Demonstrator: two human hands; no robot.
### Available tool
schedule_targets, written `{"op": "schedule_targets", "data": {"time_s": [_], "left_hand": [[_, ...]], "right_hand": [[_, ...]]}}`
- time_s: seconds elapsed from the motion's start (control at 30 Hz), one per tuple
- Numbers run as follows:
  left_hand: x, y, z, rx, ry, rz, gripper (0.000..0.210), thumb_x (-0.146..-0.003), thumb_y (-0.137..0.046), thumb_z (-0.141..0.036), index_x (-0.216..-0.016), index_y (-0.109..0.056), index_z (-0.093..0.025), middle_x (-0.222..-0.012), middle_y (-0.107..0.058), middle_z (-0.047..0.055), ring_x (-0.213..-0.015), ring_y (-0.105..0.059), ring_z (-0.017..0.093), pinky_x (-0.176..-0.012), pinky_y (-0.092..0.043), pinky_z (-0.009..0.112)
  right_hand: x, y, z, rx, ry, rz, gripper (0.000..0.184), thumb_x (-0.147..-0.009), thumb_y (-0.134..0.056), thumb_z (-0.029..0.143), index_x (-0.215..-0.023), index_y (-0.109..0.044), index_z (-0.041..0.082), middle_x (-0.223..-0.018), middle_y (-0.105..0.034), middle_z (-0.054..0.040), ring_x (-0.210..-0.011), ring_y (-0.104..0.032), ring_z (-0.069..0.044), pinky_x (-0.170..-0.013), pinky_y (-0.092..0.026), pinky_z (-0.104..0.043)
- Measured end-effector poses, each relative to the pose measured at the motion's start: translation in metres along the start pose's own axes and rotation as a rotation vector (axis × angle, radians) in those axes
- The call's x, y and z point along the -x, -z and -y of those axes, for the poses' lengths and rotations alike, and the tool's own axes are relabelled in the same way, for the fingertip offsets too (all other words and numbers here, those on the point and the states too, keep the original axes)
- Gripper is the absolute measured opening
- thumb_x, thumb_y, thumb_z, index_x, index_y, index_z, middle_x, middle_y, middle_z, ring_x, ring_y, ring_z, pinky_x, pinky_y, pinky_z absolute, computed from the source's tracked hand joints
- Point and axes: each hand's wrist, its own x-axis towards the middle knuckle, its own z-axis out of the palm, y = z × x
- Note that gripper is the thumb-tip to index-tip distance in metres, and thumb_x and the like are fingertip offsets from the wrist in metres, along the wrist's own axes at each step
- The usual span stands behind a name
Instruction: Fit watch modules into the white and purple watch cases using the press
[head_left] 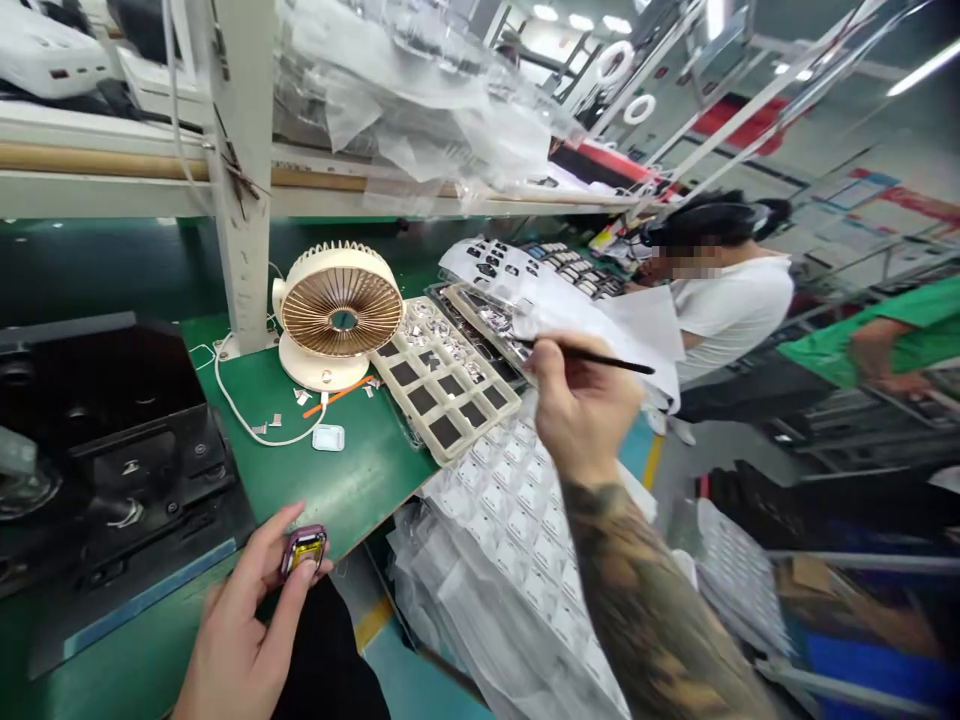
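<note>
My left hand (251,610) pinches a small watch case (306,548) between thumb and fingers, just over the bench's front edge. Its frame is purple, with a yellow part showing inside. My right hand (589,405) grips a slim black tool (607,358) that looks like tweezers. The tool's tip points left, over a tray of small metallic parts (491,315); whether it touches anything I cannot tell. Nearer me lies a pale compartment tray (448,385) with dark pads in its front cells and small shiny parts in the back ones.
A cream desk fan (341,310) stands on the green bench (352,490), its white cable looping beside it. At left is a black fixture (142,480). White moulded trays (517,500) lie below my right arm. A person in white (731,290) works further along.
</note>
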Motion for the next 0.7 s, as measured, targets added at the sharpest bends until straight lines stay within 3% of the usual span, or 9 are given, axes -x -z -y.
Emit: {"op": "schedule_targets", "data": {"time_s": [0.07, 0.1, 0.2, 0.27, 0.33, 0.47, 0.53, 0.6, 0.7], "left_hand": [[0.001, 0.0, 0.002, -0.028, -0.004, -0.005, 0.055, -0.109, -0.073, -0.058, -0.157, -0.063, -0.034, -0.134, -0.085, 0.008, -0.122, -0.085, 0.033, -0.11, -0.069, 0.043], [0.002, -0.001, 0.002, -0.029, -0.005, -0.019, 0.054, -0.109, -0.073, -0.058, -0.156, -0.063, -0.033, -0.133, -0.086, 0.009, -0.121, -0.085, 0.033, -0.108, -0.07, 0.043], [0.004, -0.006, 0.005, -0.023, -0.008, -0.1, 0.05, -0.109, -0.071, -0.061, -0.148, -0.068, -0.03, -0.131, -0.087, 0.009, -0.116, -0.087, 0.031, -0.102, -0.072, 0.037], [0.007, -0.01, 0.006, -0.033, -0.017, -0.155, 0.049, -0.108, -0.073, -0.063, -0.142, -0.072, -0.028, -0.129, -0.088, 0.008, -0.113, -0.088, 0.029, -0.101, -0.072, 0.033], [0.008, -0.012, 0.007, -0.05, -0.031, -0.179, 0.046, -0.107, -0.074, -0.062, -0.138, -0.075, -0.028, -0.126, -0.088, 0.007, -0.111, -0.088, 0.027, -0.101, -0.072, 0.031], [0.009, -0.012, 0.006, -0.074, -0.058, -0.164, 0.041, -0.109, -0.073, -0.058, -0.138, -0.074, -0.029, -0.127, -0.088, 0.004, -0.114, -0.088, 0.025, -0.106, -0.07, 0.029], [0.008, -0.01, 0.006, -0.093, -0.073, -0.156, 0.041, -0.11, -0.072, -0.057, -0.14, -0.073, -0.029, -0.129, -0.088, 0.005, -0.115, -0.087, 0.025, -0.106, -0.07, 0.03], [0.007, -0.009, 0.006, -0.132, -0.09, -0.148, 0.041, -0.11, -0.071, -0.056, -0.138, -0.073, -0.027, -0.128, -0.088, 0.006, -0.113, -0.088, 0.026, -0.104, -0.071, 0.031], [0.008, -0.007, 0.007, -0.202, -0.107, -0.139, 0.04, -0.11, -0.07, -0.057, -0.135, -0.076, -0.026, -0.126, -0.088, 0.008, -0.111, -0.088, 0.028, -0.104, -0.072, 0.034]], "right_hand": [[0.003, -0.04, -0.01, 0.034, 0.167, -0.147, 0.014, -0.107, -0.08, 0.034, -0.109, -0.083, 0.02, -0.097, -0.081, -0.0059, -0.078, -0.073, -0.017, -0.069, -0.06, -0.032], [0.012, -0.055, -0.011, 0.044, 0.263, -0.096, 0.012, -0.108, -0.078, 0.027, -0.117, -0.083, 0.022, -0.104, -0.082, -0.0068, -0.084, -0.076, -0.018, -0.073, -0.062, -0.033], [0.051, -0.077, -0.003, 0.141, 0.545, 0.244, 0.024, -0.107, -0.073, 0.013, -0.128, -0.079, 0.022, -0.109, -0.083, -0.0083, -0.092, -0.077, -0.02, -0.078, -0.063, -0.036], [0.075, -0.075, 0.002, 0.183, 0.612, 0.412, 0.026, -0.108, -0.071, 0.011, -0.13, -0.076, 0.021, -0.106, -0.082, -0.0091, -0.087, -0.075, -0.021, -0.075, -0.06, -0.038], [0.085, -0.069, 0.001, 0.167, 0.533, 0.415, 0.024, -0.108, -0.072, 0.012, -0.13, -0.076, 0.021, -0.105, -0.082, -0.0091, -0.087, -0.075, -0.021, -0.075, -0.061, -0.039], [0.067, -0.054, -0.027, 0.091, 0.153, 0.14, 0.011, -0.109, -0.076, 0.027, -0.116, -0.082, 0.024, -0.109, -0.083, -0.0078, -0.097, -0.078, -0.022, -0.084, -0.065, -0.038], [0.051, -0.05, -0.048, 0.053, -0.073, 0.033, 0.022, -0.106, -0.078, 0.043, -0.107, -0.084, 0.022, -0.101, -0.083, -0.0074, -0.089, -0.078, -0.022, -0.08, -0.064, -0.037], [0.038, -0.051, -0.067, 0.008, -0.281, 0.01, 0.04, -0.1, -0.08, 0.06, -0.101, -0.083, 0.019, -0.088, -0.082, -0.007, -0.077, -0.076, -0.022, -0.072, -0.061, -0.035], [0.031, -0.06, -0.085, -0.036, -0.412, 0.07, 0.055, -0.094, -0.081, 0.072, -0.099, -0.081, 0.017, -0.079, -0.08, -0.0073, -0.07, -0.075, -0.022, -0.066, -0.059, -0.034]]}}
